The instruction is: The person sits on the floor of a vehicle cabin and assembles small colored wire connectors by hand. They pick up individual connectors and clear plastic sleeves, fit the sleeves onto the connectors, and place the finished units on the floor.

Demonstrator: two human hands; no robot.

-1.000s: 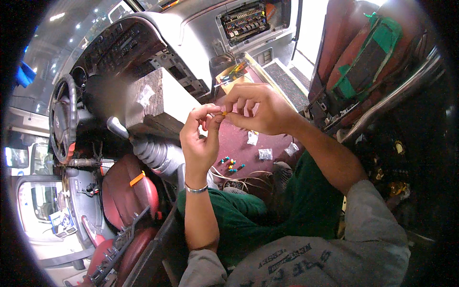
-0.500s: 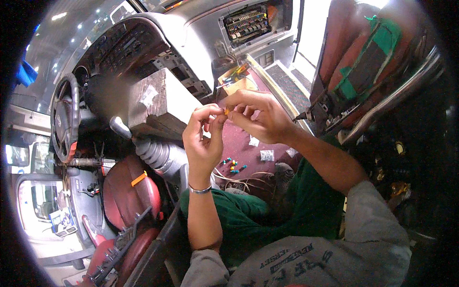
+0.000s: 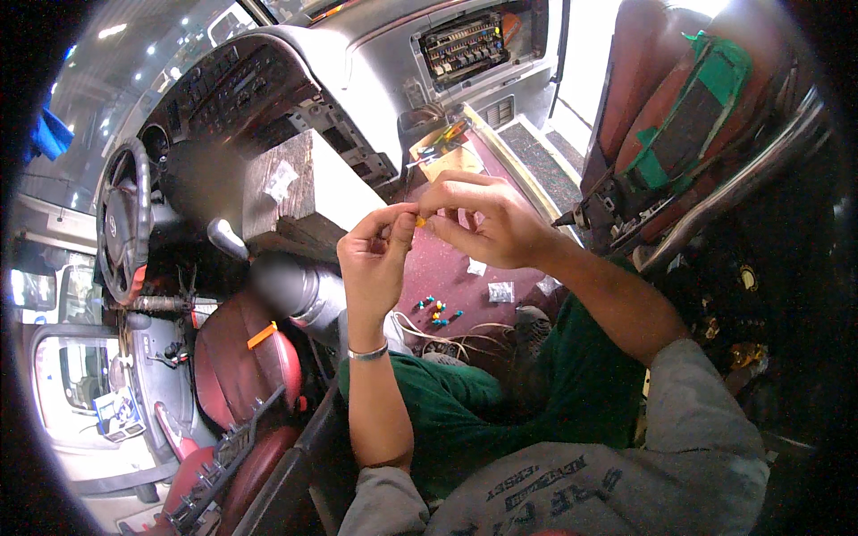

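In front of my lap both hands meet at a small orange-yellow piece [image 3: 420, 221], too small and too covered by fingers to tell its kind. My left hand [image 3: 371, 268] is closed, thumb and forefinger pressed together at its left side. From the right, my right hand [image 3: 496, 219] pinches the same piece, its other fingers curled above. Below them on the dark red floor lies a loose group of small teal and yellow pieces [image 3: 438, 308]. A clear plastic packet [image 3: 501, 292] sits to their right.
A wooden block [image 3: 308, 188] with another small packet [image 3: 281, 180] on it stands left of my hands, beside the gear lever [image 3: 227, 239]. Beyond is a cardboard box [image 3: 451, 161] of tools. Pale cables [image 3: 447, 339] run near my shoes. An uncovered fuse panel [image 3: 465, 45] is far ahead.
My left hand has shifted slightly left, its thumb and forefinger now closer together. The orange-yellow piece sits a little lower between the hands.
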